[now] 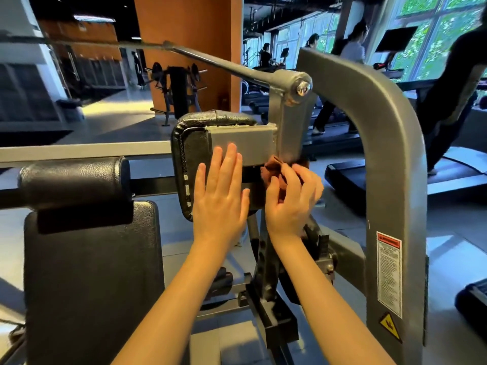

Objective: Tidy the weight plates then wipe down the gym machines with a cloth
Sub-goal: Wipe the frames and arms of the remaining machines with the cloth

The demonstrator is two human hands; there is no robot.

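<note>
Pressing flat with straight, slightly spread fingers, the left hand (220, 196) lies on the back of the black arm pad (191, 164), with its fingertips reaching the grey metal bracket (242, 143) that carries the pad. The right hand (292, 201) is just beside it, fingers curled round a bunched brown cloth (274, 167), and it holds the cloth against the lower end of the grey pivot arm (288, 127), where this arm meets the bracket. To the right stands the curved grey frame post (390, 154) with a warning label (389, 272) and a yellow hazard sticker (390, 326). On the left are a black roller pad (73, 180) and, under it, a black seat back (92, 272). People use treadmills (342, 138) near the windows behind.
</note>
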